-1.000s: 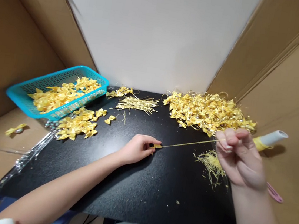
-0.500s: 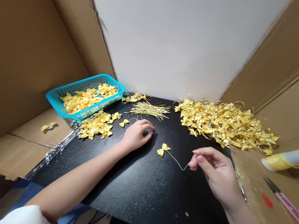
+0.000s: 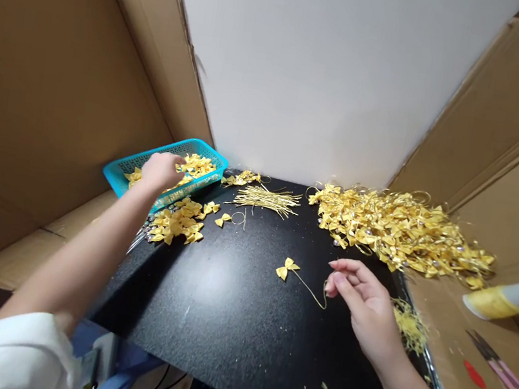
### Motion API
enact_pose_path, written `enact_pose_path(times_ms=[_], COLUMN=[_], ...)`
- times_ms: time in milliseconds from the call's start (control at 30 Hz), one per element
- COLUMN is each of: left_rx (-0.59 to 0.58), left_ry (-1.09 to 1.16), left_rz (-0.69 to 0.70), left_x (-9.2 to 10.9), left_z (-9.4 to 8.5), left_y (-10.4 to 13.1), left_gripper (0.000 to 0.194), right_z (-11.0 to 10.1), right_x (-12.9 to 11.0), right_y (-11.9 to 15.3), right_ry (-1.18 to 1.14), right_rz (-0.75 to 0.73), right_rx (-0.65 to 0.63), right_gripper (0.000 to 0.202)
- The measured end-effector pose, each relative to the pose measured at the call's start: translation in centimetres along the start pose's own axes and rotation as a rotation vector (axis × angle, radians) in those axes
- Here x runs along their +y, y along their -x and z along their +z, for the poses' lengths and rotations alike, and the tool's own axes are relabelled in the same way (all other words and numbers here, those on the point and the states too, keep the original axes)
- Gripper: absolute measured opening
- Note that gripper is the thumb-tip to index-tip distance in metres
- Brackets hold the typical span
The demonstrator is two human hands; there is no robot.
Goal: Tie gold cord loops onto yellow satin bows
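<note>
My left hand (image 3: 164, 171) reaches over the teal basket (image 3: 115, 181), which holds loose yellow ribbon bows (image 3: 199, 165). Its fingers are partly hidden by the back of the hand, so whether they grip a bow cannot be made out. Above the right part of the black table (image 3: 221, 319), my right hand (image 3: 360, 301) pinches the end of a thin gold cord (image 3: 308, 289). From that cord's other end a single yellow bow (image 3: 287, 268) lies on the table, to the left of the hand.
Gold cord pieces (image 3: 267, 200) lie at the back middle. A large heap of corded bows (image 3: 400, 228) fills the back right; a smaller bow pile (image 3: 177, 220) sits before the basket. Pink-handled scissors (image 3: 506, 374), a red piece (image 3: 474, 374) and a cord-wound tube (image 3: 507, 298) rest on cardboard at right.
My left hand has moved from the table's middle, left and away, to over the basket. My right hand keeps its pinch on the cord. The camera view has shifted slightly.
</note>
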State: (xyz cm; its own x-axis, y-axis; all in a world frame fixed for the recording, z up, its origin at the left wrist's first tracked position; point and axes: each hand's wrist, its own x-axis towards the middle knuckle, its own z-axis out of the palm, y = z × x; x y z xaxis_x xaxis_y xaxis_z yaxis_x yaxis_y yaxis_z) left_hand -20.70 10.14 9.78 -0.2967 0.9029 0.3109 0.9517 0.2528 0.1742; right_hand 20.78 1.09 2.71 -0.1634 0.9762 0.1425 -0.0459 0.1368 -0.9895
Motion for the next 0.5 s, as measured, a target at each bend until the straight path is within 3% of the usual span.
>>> enact_pose_path(times_ms=[67, 167, 300, 500], left_rx=[-0.08, -0.169, -0.185, -0.114], left_ry=[-0.067, -0.143, -0.197, -0.204], left_rz=[-0.022, -0.028, -0.037, -0.032], left_x=[-2.4, -4.4, -5.1, -5.8], left_z=[-0.6, -0.5, -0.4, -1.0], left_y=[-0.2, 0.5, 0.9, -0.3], left_gripper=[0.026, 0.033, 0.03, 0.028], right_z=[0.2, 0.4, 0.4, 0.3], right_x=[0.0, 0.2, 0.5, 0.9], right_y=[0.1, 0.1, -0.2, -0.5], right_ry=[-0.008, -0.017, -0.033, -0.063], right_rz=[0.014, 0.029, 0.028, 0.032], right_rx=[0.008, 0.029, 0.047, 0.065], right_gripper=[0.029, 0.03, 0.03, 0.03])
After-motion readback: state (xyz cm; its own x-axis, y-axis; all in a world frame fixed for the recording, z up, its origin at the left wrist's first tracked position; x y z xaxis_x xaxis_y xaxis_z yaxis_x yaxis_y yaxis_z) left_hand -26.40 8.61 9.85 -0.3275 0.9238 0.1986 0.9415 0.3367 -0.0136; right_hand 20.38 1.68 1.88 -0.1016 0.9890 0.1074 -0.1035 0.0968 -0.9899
